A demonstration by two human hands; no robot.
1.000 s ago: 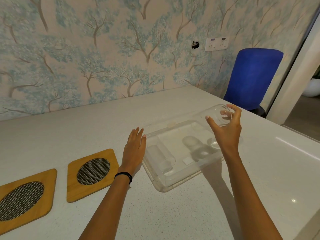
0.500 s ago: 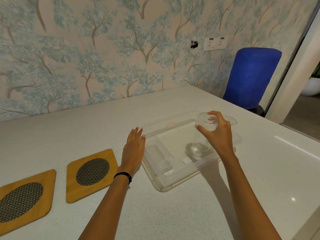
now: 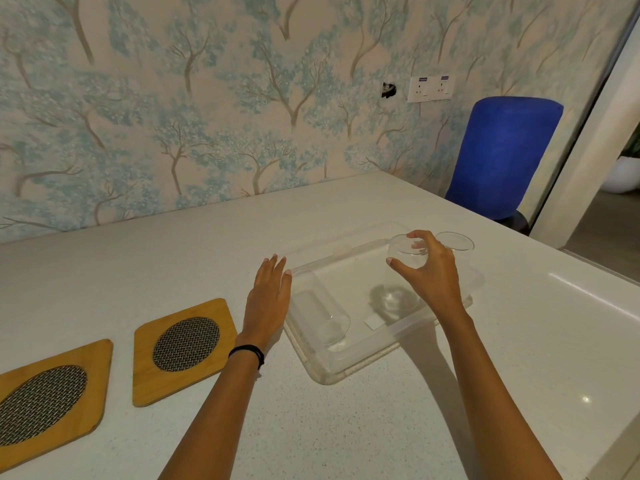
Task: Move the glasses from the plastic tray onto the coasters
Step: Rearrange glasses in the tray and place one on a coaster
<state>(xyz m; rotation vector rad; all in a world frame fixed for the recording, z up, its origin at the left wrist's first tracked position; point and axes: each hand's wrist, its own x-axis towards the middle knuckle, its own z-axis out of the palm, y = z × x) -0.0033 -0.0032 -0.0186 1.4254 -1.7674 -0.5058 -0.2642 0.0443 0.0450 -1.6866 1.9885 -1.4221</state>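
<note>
Head view — right hand (image 3: 429, 275) grips upright glass (image 3: 403, 271) over tray (image 3: 346, 372); left hand (image 3: 268, 299) flat, empty.

There is one view only, from a wide-angle camera worn on the head. It looks forward and down across the tabletop (image 3: 381, 427) toward the wall (image 3: 173, 98), which fills the upper half of the frame and bends with the lens. Both forearms enter from the bottom edge, so the camera sits close above them. The tray (image 3: 332, 370) lies at centre, the coasters (image 3: 145, 358) at lower left, a chair (image 3: 502, 157) at upper right.
</note>
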